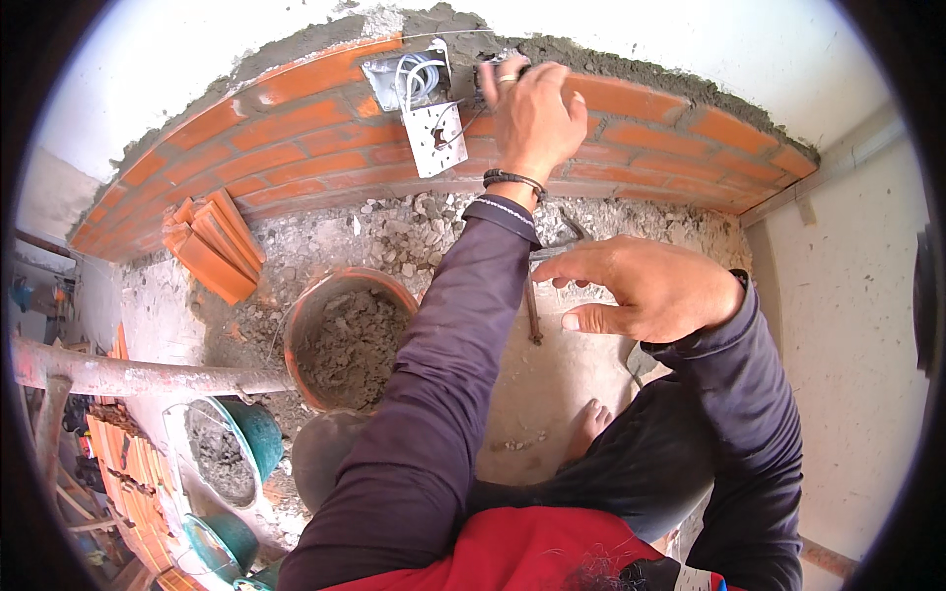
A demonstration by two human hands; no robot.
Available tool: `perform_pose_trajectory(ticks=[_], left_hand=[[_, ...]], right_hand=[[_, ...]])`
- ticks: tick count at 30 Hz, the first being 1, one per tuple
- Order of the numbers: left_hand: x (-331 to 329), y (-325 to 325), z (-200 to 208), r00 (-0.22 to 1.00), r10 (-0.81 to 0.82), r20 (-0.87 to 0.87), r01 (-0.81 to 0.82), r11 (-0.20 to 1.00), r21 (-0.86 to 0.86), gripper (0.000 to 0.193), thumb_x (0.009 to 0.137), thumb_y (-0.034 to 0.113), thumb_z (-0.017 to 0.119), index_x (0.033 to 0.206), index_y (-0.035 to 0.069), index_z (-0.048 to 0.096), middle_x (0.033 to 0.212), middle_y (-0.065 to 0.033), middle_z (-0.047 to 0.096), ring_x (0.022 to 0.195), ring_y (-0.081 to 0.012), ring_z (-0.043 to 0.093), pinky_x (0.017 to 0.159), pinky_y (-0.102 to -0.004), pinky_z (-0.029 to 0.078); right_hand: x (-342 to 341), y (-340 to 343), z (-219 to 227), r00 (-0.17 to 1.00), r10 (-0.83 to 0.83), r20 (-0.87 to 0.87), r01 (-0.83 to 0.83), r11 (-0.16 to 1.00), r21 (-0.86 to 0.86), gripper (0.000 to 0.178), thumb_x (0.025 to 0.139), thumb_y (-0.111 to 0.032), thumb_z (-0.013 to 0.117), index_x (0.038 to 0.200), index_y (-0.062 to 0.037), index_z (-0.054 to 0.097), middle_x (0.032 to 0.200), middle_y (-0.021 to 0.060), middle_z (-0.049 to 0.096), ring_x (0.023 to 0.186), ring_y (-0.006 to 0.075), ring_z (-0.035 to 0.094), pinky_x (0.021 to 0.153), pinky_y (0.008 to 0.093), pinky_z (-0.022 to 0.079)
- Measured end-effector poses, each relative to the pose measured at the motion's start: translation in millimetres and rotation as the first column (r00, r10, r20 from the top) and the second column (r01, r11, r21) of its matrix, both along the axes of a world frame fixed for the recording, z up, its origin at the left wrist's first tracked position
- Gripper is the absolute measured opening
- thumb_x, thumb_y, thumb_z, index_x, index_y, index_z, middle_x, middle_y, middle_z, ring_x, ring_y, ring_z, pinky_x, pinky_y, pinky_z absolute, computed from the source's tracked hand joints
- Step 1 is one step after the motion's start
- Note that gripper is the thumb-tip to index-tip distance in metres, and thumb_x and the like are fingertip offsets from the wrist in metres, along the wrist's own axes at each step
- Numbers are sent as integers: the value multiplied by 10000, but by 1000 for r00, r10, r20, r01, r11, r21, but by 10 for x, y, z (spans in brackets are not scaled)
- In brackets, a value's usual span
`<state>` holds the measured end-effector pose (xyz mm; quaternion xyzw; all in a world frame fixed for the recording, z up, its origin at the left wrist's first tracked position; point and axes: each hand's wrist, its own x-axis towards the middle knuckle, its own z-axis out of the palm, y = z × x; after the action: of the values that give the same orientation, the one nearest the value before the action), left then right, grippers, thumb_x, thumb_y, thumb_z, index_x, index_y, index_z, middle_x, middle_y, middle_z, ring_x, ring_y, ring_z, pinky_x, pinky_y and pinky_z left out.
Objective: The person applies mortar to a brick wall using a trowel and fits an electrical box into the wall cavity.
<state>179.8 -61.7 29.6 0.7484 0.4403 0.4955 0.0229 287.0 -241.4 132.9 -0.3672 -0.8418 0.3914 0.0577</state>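
My left hand point(540, 110) reaches to the top of the low brick wall point(631, 143). Its fingers are spread over a dark recess beside the mortar, their tips partly blurred and hidden; I see nothing held. Just left of it, a metal electrical box point(384, 84) is set in the wall, with a coil of grey-white cable point(422, 77) inside. A white perforated plate point(436, 140) hangs below the box on a cable. My right hand point(641, 286) hovers above the floor, open, thumb apart from the stretched fingers. Below it lies a thin rusty rod point(533, 313), partly covered.
Wet grey mortar point(680, 89) lines the wall's top edge. A mortar-filled tub point(350, 340) stands left of my left arm. Broken orange bricks point(217, 246) lean near the wall. Farther left are a pole point(148, 376), green buckets point(254, 433) and stacked bricks point(128, 473). Rubble point(394, 231) lines the wall's foot.
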Motion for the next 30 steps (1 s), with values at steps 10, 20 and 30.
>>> perform_pose_trajectory(ticks=[10,20,30], left_hand=[[-613,-127,615,662,-49,748,77,997,-4,210,993,159,615,919,0,731,750,-42,684,663,-77,619,560,-244,455],[-591,-421,1327,585,-614,530,669,734,112,303,1051,204,524,1069,-62,666,709,20,442,640,-72,389,582,-242,303],[-161,-1291,898,94,-952,-293,381,306,-872,495,915,350,724,1266,9,647,1055,-140,679,987,-274,652,923,-381,494]], right_hand=[[362,-84,157,985,-169,-30,172,974,145,442,960,-266,662,1311,-4,607,1161,260,681,1098,434,644,951,469,504],[1284,-1204,-1023,562,-497,-661,13,804,-594,630,1006,-491,567,1385,11,577,1327,135,636,1194,221,598,1058,357,438],[1222,-2332,-2176,147,-906,-396,293,422,-858,339,998,-241,536,1184,-24,717,1110,142,741,1017,223,698,909,352,535]])
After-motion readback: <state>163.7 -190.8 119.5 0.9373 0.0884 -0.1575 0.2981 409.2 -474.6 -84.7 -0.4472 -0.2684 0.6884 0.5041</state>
